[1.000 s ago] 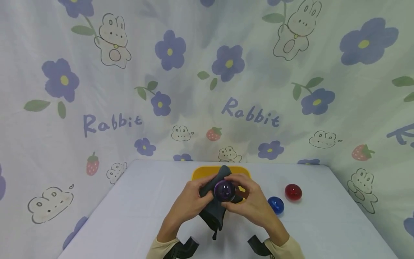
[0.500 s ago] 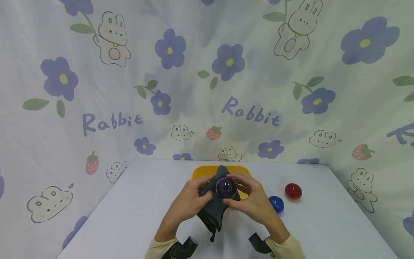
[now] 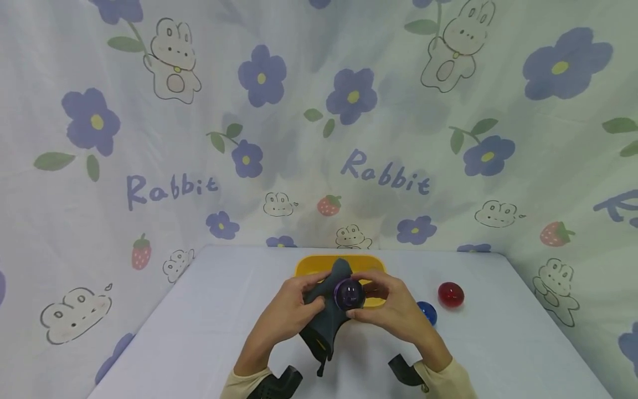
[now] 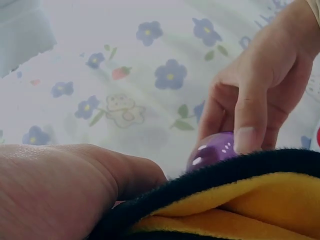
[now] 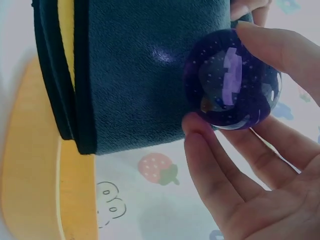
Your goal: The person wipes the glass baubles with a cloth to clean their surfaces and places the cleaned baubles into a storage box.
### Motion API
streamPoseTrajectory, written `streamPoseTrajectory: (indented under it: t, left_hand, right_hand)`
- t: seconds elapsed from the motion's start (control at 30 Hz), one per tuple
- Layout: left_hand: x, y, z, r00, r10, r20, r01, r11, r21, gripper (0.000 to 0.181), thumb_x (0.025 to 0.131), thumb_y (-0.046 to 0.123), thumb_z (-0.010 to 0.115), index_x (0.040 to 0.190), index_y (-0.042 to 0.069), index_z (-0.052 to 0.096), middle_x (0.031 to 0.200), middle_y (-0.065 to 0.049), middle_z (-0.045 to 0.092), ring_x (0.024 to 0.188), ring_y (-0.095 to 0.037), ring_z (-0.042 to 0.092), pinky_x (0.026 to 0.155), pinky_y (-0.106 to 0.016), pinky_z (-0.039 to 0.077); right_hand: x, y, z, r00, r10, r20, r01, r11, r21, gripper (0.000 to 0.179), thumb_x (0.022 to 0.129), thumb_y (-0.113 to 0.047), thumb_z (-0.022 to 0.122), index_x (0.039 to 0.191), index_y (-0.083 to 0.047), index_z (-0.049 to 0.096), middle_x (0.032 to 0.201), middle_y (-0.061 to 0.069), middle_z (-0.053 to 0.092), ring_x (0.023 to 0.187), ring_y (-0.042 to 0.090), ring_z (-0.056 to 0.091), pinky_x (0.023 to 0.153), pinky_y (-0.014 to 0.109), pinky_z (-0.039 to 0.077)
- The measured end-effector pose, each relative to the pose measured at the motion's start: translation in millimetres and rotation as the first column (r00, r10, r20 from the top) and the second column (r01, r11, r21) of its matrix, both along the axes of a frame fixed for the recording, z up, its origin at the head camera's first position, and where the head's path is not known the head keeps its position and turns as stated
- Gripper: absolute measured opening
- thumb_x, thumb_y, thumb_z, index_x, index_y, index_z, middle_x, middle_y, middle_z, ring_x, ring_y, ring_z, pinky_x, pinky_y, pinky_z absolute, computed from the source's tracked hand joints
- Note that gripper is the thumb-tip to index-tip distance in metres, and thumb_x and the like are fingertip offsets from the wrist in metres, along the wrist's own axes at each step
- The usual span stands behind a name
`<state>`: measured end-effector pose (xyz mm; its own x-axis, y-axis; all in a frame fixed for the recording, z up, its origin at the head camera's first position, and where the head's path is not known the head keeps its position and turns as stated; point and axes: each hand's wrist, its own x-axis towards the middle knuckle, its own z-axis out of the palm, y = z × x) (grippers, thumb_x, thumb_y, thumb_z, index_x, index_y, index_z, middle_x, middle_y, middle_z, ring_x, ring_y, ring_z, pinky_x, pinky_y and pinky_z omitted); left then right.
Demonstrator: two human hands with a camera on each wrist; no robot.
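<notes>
Right hand (image 3: 394,306) pinches the purple ball (image 3: 350,294) round its edges, probably to leave one side free for the dark cloth (image 3: 326,321) gripped in the left hand (image 3: 289,310), both held above the worktop (image 3: 199,316) near the yellow tub (image 3: 313,262).

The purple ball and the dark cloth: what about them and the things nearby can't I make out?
Head: some fingers of the left hand, behind the dark cloth.
Head: part of the blue ball, behind the right hand.
Head: much inside the yellow tray, behind hands and cloth.
Left wrist: lower part of the purple ball, behind the cloth's edge.
</notes>
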<state>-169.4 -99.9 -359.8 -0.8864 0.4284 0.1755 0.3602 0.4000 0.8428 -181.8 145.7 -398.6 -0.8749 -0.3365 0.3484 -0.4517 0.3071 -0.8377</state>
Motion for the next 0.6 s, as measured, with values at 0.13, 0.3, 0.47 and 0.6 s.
streamPoseTrajectory:
  t: [0.13, 0.3, 0.47, 0.6]
  left_hand:
    - [0.2, -2.8, 1.3, 1.000, -0.010, 0.010, 0.010, 1.000, 0.006, 0.053, 0.097, 0.007, 0.056, 0.150, 0.001, 0.052, 0.129, -0.025, 0.070, 0.083, -0.014, 0.074, 0.071, -0.022, 0.061]
    - [0.0, -6.3, 3.1, 0.998, -0.027, 0.055, 0.024, 0.999, 0.037, 0.053, 0.098, 0.009, 0.057, 0.150, 0.002, 0.052, 0.131, -0.024, 0.070, 0.096, -0.022, 0.076, 0.078, -0.025, 0.062]
    - [0.5, -12.0, 3.3, 0.987, -0.071, 0.145, 0.052, 0.990, 0.133, 0.054, 0.099, 0.009, 0.058, 0.151, 0.000, 0.050, 0.133, -0.028, 0.067, 0.098, -0.027, 0.078, 0.079, -0.031, 0.063]
    - [0.8, -16.2, 2.9, 0.976, -0.105, 0.189, 0.066, 0.977, 0.202, 0.055, 0.099, 0.008, 0.059, 0.152, -0.001, 0.048, 0.133, -0.030, 0.066, 0.095, -0.028, 0.079, 0.078, -0.034, 0.064]
  right_hand:
    - [-0.8, 2, 2.8, 0.999, 0.041, 0.013, -0.041, 0.999, -0.006, 0.056, 0.078, -0.023, 0.089, 0.129, -0.023, 0.068, 0.126, 0.000, 0.070, 0.103, 0.017, 0.072, 0.099, 0.030, 0.057]
    - [-0.6, 5, 5.5, 0.997, 0.083, -0.001, -0.083, 0.996, -0.028, 0.057, 0.078, -0.020, 0.088, 0.131, -0.018, 0.068, 0.125, 0.005, 0.072, 0.100, 0.017, 0.073, 0.098, 0.027, 0.057]
    - [1.9, 8, 7.6, 0.994, 0.107, 0.001, -0.107, 0.994, -0.030, 0.055, 0.080, -0.021, 0.087, 0.132, -0.018, 0.068, 0.125, 0.004, 0.072, 0.100, 0.016, 0.073, 0.097, 0.026, 0.056]
    - [3.2, 11, 10.5, 0.992, 0.123, -0.006, -0.123, 0.992, -0.034, 0.054, 0.081, -0.020, 0.086, 0.132, -0.017, 0.068, 0.125, 0.005, 0.072, 0.101, 0.016, 0.074, 0.097, 0.026, 0.056]
